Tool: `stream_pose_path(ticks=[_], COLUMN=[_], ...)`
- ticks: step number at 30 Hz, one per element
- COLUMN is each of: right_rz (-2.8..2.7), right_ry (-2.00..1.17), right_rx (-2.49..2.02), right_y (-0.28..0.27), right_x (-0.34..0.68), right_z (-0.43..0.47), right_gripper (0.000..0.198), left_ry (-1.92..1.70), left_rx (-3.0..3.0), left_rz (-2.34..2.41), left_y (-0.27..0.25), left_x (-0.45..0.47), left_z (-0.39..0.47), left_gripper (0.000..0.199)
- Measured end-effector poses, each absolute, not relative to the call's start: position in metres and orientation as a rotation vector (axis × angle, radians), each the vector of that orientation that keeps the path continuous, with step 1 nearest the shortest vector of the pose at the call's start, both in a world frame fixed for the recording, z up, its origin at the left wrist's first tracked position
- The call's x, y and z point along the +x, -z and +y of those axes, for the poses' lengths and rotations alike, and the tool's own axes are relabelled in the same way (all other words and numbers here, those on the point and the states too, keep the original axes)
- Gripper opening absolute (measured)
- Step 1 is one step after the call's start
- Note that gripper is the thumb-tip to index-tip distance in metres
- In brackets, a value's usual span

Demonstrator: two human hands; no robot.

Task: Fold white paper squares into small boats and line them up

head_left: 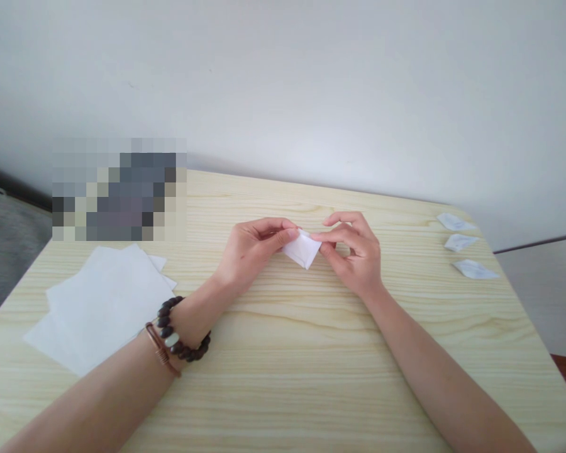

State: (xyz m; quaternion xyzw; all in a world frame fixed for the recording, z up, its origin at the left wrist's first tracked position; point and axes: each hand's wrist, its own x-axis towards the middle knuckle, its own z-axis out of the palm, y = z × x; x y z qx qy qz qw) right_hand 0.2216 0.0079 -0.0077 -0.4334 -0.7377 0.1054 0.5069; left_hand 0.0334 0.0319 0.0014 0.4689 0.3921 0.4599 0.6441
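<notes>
A small piece of folded white paper [302, 250] is held between both hands above the middle of the table. My left hand [259, 247] pinches its left corner between thumb and fingers. On the right side, my right hand [353, 250] grips the paper's edge with thumb and index finger, the other fingers bent and raised. A crease runs down toward the paper's lower point. The parts of the paper under the fingertips are hidden.
Loose white paper sheets [108, 296] overlap on the table's left side. Three small folded paper pieces [475, 269] lie in a column near the right edge of the wooden table [283, 390]. A blurred-out dark object [132, 195] sits at the back left. A pale wall [311, 94] rises behind.
</notes>
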Motion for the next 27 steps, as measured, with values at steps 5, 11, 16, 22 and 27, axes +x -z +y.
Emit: stream_pose_path(ticks=[5, 11, 16, 22, 27], right_rz=[-1.773, -1.794, -1.871, -1.935, -1.912], right_ry=[-0.302, -0.391, -0.291, -0.255, -0.311], right_rx=[-1.045, -0.989, -0.982, -0.97, -0.992], right_y=[0.0084, 0.0071, 0.0038, 0.0033, 0.0037], right_x=[0.2244, 0.224, 0.2215, 0.2205, 0.2227], right_z=[0.0111, 0.0108, 0.0072, 0.0057, 0.0081], right_gripper=[0.012, 0.015, 0.018, 0.017, 0.019], left_ry=[-1.052, -1.055, -1.037, -1.014, -1.005], left_rx=[1.049, 1.012, 1.028, 1.052, 1.07], left_rz=[0.93, 0.92, 0.866, 0.812, 0.825], left_y=[-0.0022, -0.0017, -0.0006, -0.0008, -0.0007], left_x=[0.0348, 0.0356, 0.033, 0.0316, 0.0326], left_z=[0.0313, 0.0312, 0.0327, 0.0343, 0.0345], left_gripper=[0.021, 0.021, 0.019, 0.017, 0.02])
